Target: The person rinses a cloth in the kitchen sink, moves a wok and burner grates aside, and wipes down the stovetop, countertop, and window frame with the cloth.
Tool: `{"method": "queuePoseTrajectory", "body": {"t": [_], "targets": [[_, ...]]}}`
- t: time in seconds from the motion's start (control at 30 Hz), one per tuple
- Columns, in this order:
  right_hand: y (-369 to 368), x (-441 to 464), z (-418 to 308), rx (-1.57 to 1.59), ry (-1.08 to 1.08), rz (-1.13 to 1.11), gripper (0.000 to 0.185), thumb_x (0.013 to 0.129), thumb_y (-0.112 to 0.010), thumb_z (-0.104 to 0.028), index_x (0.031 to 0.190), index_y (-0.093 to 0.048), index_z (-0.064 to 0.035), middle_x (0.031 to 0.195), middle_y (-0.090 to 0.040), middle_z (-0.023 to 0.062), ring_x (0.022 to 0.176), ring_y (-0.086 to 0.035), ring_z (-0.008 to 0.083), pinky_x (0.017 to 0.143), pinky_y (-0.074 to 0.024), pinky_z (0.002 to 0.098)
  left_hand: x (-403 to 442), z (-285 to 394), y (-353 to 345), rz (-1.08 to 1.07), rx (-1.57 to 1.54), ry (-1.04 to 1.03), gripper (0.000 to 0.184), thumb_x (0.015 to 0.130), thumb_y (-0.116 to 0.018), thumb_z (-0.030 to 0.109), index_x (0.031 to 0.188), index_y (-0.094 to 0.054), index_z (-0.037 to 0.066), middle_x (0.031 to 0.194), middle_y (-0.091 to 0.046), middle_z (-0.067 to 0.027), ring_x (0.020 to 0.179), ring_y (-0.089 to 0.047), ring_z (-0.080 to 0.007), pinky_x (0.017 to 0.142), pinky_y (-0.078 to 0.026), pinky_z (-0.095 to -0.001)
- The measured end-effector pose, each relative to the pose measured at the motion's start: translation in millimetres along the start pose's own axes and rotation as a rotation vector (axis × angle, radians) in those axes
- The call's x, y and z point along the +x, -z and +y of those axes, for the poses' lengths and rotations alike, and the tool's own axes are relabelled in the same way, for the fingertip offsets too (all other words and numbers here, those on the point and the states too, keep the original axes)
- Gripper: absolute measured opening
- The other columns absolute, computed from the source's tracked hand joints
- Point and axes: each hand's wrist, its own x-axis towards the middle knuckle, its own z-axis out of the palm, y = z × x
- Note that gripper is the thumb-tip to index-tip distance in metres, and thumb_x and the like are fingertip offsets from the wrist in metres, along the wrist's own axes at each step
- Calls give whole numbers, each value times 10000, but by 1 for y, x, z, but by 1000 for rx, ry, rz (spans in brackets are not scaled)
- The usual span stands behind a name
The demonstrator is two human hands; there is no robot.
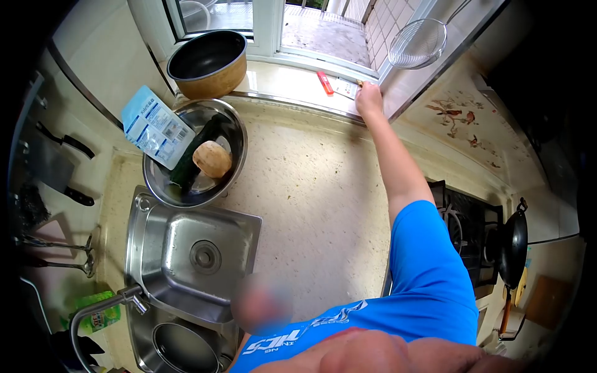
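Note:
My right hand (369,99) reaches to the right end of the window sill. Its fingers are closed at a small brownish item, mostly hidden by them. Touching or just beside the fingertips is a flat, pale packet (345,87), with a red object (324,82) to its left. A blurred reddish patch lies by the sink's lower right corner; whether it is my left hand cannot be made out. On the left, a steel bowl (242,146) holds a peeled, pale round vegetable (212,159), dark green vegetables (185,168) and a blue-and-white pouch (157,127).
A brown pot (211,78) stands behind the bowl. The steel sink (205,227) and its tap (102,306) are at lower left, with a pan (183,348) in the lower basin. A stove (466,230) and a wok (515,248) are right; a wire strainer (418,43) hangs upper right.

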Motion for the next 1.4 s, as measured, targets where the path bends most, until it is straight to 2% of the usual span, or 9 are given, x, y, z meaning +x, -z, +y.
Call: {"method": "queuePoseTrajectory", "body": {"t": [0.1,0.2,0.47,0.77,0.87,1.0,1.13,1.27,1.4], "targets": [[-1,4,-44,-35,-357,-182,722,792,-561,-597,1173,-576,16,1192,-533,257,1156,-495,369,973,-422,431,0,0,0,-8,2,14,233,815,-639,224,1012,-656,101,920,-651,-70,755,-620,-236,630,-500,-367],[5,-2,-81,-150,-344,-237,772,775,-580,-637,1161,-576,31,1226,-507,234,1193,-450,347,959,-426,422,-1,2,0,-15,-3,25,247,807,-643,225,1021,-656,104,928,-651,-72,766,-620,-244,637,-501,-371],[-30,-14,-77,-89,-94,-82,386,817,-623,-273,1054,-574,28,1132,-547,220,1086,-505,358,882,-469,417,-1,4,4,-30,-25,45,284,786,-654,228,1045,-655,112,950,-651,-78,797,-621,-267,657,-503,-382],[21,-70,-61,277,-41,-164,184,802,-549,-91,892,-522,68,940,-593,302,837,-619,371,730,-500,469,-6,4,6,-63,-76,101,319,772,-668,233,1072,-650,129,1006,-648,-65,893,-614,-268,722,-500,-397],[74,-169,-76,527,-147,-286,85,831,-488,-44,798,-434,12,743,-472,126,611,-460,239,567,-444,342,-2,8,8,-104,-36,102,364,735,-701,224,1082,-647,129,1035,-647,-58,917,-615,-271,753,-499,-398],[72,-302,-52,546,-142,-183,87,814,-509,-22,853,-439,11,781,-460,169,719,-468,311,694,-410,421,63,31,6,-109,-447,342,105,866,-580,143,914,-620,58,787,-573,-81,714,-566,-203,642,-468,-317],[83,-327,-56,599,187,-46,110,799,-524,-17,879,-455,14,816,-479,173,745,-480,329,701,-415,419,182,51,-44,122,-726,98,188,827,-619,39,1012,-601,18,922,-595,-151,845,-582,-321,751,-468,-355],[79,-328,-55,580,122,-95,184,776,-557,0,949,-496,13,846,-494,169,768,-502,322,705,-437,390,332,33,-133,400,-612,1,203,852,-593,103,1038,-578,25,1059,-571,-153,1010,-542,-320,857,-440,-398],[78,-326,-54,616,103,-96,162,779,-548,-5,931,-496,13,821,-487,160,742,-492,316,685,-433,388,435,-27,-176,662,-72,416,220,863,-576,144,1052,-591,32,1153,-533,-156,1088,-487,-314,944,-394,-415]]}}
